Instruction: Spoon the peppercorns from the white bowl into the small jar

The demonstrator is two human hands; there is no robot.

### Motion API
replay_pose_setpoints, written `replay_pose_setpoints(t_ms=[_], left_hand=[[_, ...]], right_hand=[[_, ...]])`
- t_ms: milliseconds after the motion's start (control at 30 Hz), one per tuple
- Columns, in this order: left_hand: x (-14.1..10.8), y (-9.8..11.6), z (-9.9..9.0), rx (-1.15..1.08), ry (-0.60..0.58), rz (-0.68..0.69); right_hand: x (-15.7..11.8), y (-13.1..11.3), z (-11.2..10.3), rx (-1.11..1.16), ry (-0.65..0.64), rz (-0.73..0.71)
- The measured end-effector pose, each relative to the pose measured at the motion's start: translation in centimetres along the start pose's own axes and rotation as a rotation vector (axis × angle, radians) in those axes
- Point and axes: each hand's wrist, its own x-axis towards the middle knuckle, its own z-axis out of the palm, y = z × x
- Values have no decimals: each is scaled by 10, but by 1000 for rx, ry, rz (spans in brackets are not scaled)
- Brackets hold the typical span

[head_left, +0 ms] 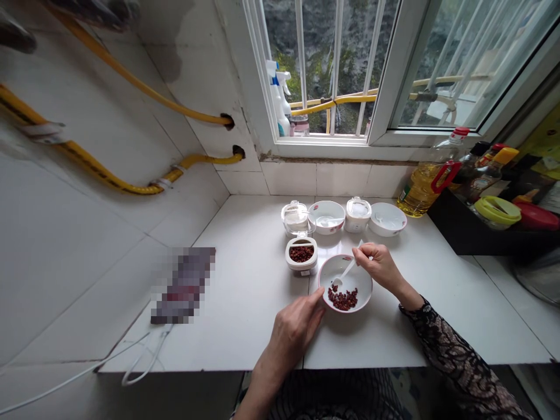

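Note:
A white bowl [363,290] with a pink rim stands near the counter's front, with small dark red peppercorns [343,298] in it. My right hand [378,265] is closed on the handle of a white spoon [349,268], whose head is inside the bowl beside the peppercorns. My left hand [297,326] is at the bowl's left side, its fingers together and touching the rim. Just left of the bowl stands an open square jar [301,268] of the same dark red peppercorns.
Behind are two lidded jars [296,219] [358,216] and two white bowls [326,227] [387,220]. An oil bottle [417,186] and a black box [455,224] of condiments stand at the right. A blurred dark object [186,289] and a white cable [146,367] lie at the left.

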Motion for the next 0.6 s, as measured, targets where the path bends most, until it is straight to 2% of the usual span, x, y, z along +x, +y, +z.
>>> replay_pose_setpoints(t_ms=[600], left_hand=[[-1, 0, 1, 0, -5, -11]], right_hand=[[2, 7, 3, 218, 4, 223]])
